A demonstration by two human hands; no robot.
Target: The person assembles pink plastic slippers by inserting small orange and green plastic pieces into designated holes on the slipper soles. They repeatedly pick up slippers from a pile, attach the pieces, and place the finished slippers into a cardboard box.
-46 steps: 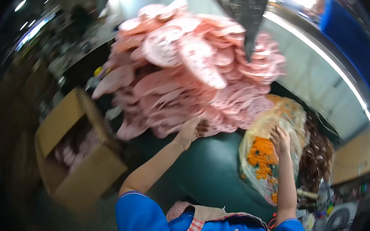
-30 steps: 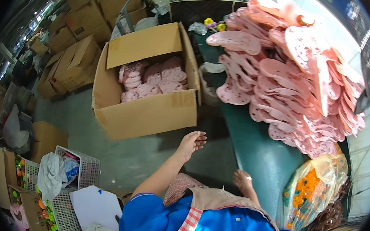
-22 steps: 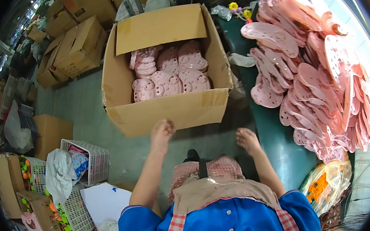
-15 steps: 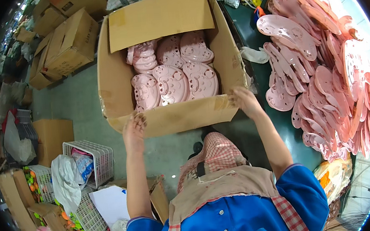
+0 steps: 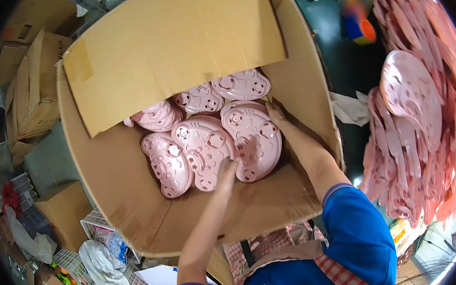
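Head view: my left hand (image 5: 226, 175) at eight o'clock and right hand (image 5: 281, 118) at two flank a pink moulded piece (image 5: 253, 134), four o'clock in the carton (image 5: 267, 211); whether my grip is clamped, I cannot tell. Even, opposed pressure should keep it level.

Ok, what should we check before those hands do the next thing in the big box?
1. Cardboard box open: ok, pink pieces show inside.
2. Left hand near a piece: ok, at the near-left side of the front-right pink piece.
3. Right hand near it too: ok, by its far-right edge.
4. Firm hold: cannot tell, some fingers are hidden.
5. Far flap out of the way: not ok, it hangs over part of the back row.
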